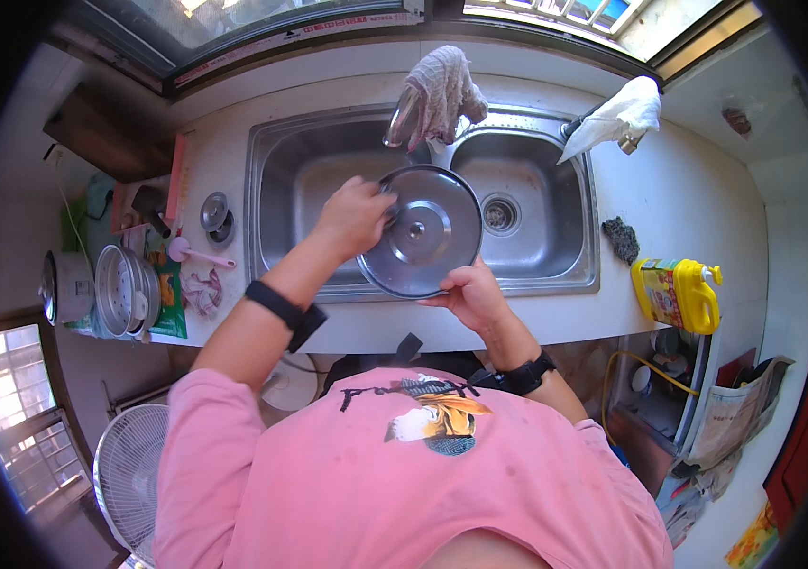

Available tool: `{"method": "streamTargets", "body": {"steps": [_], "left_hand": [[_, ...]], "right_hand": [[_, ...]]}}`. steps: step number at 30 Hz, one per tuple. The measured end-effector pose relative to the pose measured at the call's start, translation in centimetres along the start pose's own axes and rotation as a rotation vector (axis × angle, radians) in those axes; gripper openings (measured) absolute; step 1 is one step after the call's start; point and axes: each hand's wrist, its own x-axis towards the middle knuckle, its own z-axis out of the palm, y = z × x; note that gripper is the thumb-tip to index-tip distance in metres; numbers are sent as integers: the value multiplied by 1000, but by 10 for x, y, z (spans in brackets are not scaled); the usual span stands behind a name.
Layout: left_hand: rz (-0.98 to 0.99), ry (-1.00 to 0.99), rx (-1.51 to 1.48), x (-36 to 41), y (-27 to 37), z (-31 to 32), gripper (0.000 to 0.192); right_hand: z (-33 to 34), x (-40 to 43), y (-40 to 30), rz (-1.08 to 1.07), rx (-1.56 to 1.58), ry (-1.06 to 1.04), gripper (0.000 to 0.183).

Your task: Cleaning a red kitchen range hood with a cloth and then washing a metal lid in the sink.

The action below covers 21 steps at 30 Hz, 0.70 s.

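Observation:
A round metal pot lid [447, 245] is tilted over the front edge and divider of a double-bowl stainless steel sink [592, 249]. My right hand [475, 295] grips the lid's lower right rim, thumb on its face. At the lid's upper left, my left hand [358, 217] is slightly blurred and its fingers curl around a small dark thing pressed to the lid; I cannot tell what it is. A wet-looking cloth [443, 92] hangs over the faucet behind the lid. In the right bowl a drain strainer [501, 213] shows.
A steel wool scourer [620, 240] and a yellow detergent jug [676, 293] stand right of the sink. On the left are sink stoppers [215, 211], a pink brush [198, 253], a crumpled cloth [202, 291] and metal steamer pots [119, 291]. A white cloth [617, 114] hangs at the back right.

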Motion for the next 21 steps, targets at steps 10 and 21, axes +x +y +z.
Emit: {"method": "streamTargets", "body": {"steps": [10, 21], "left_hand": [[212, 94, -233, 11, 36, 6, 28], [43, -198, -502, -15, 72, 19, 20]], "right_hand": [[-3, -5, -9, 18, -52, -69, 68], [-29, -8, -18, -99, -32, -51, 57]]}}
